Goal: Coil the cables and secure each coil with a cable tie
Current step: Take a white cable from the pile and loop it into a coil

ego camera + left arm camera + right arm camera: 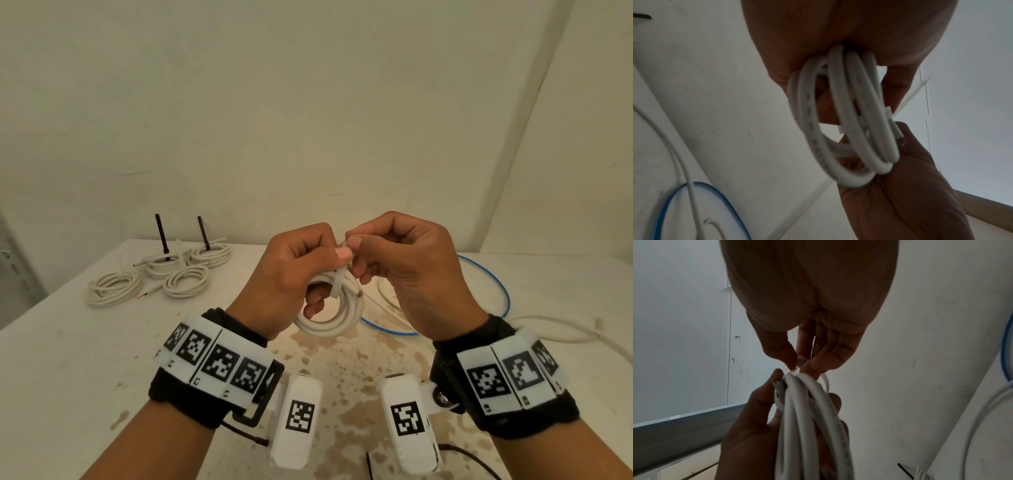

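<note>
Marker-covered wristbands (219, 363) sit at the bottom of the head view, one on each forearm, with a small white camera block hanging under each wrist. Just above them, at the centre of the frame, both hands meet over a stained white table (68, 359).

Left hand (291, 274) has its fingers curled through a white cable coil (334, 315), gripping the loops so the coil hangs below the palm, clear of the tabletop. A white cable tie (337, 284) is wrapped across the loops near the top of the coil. From the left wrist view the tie's band crosses the strands and its free tail (910, 95) sticks out to the upper right.

Right hand (411, 274) pinches the tie just above the coil, thumb and forefinger pressed together on it, the other fingers loosely curled; the right wrist view shows the fingertips (818, 365) closed on the tie's head right where it meets the bundle.

Behind the hands, at centre right, a blue cable (493, 284) loops loosely on the table with a loose white cable (561, 325) trailing beside it. In the upper left of the table lie four finished white coils (154, 277), two of them dropped over two upright black pegs (161, 236). A black cable tie (370, 466) lies at the bottom edge between the wrists.
</note>
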